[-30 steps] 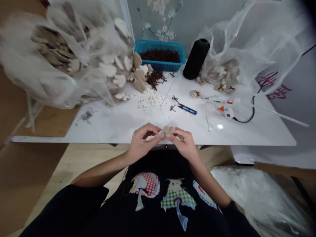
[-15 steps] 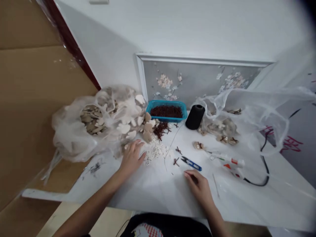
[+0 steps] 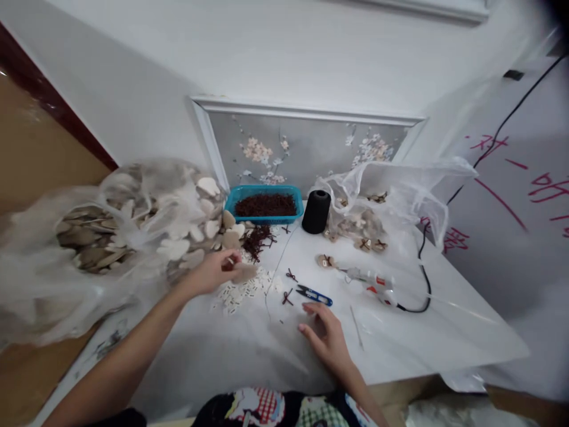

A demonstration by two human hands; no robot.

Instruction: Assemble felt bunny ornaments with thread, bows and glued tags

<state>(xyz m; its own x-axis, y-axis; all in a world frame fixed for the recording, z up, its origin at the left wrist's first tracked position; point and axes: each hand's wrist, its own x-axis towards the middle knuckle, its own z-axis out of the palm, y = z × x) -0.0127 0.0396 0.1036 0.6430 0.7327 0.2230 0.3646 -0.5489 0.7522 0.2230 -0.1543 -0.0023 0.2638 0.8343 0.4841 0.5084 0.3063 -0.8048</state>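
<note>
My left hand [image 3: 213, 273] pinches a beige, rounded felt-like piece [image 3: 245, 272] just above a scatter of small white tags [image 3: 237, 296]. More beige and cream pieces [image 3: 230, 239] lie beyond its fingers. My right hand [image 3: 326, 341] rests over the white table with thumb and fingers apart and nothing between them. Close to its fingertips lie blue thread snips [image 3: 315, 295] and two small brown bows [image 3: 287, 298]. A heap of dark brown bows [image 3: 256, 240] sits behind the tags.
A teal basket [image 3: 229, 204] of brown bows stands by the wall, with a black thread cone [image 3: 316, 212] to its right. Clear bags of pieces flank the table, one left [image 3: 146, 261], one right [image 3: 400, 178]. A glue gun [image 3: 373, 284] trails a black cord [image 3: 422, 308].
My left hand has gone from lying spread by the tags to pinching a beige piece. My right hand's fingers have opened wider. The view has turned to the right.
</note>
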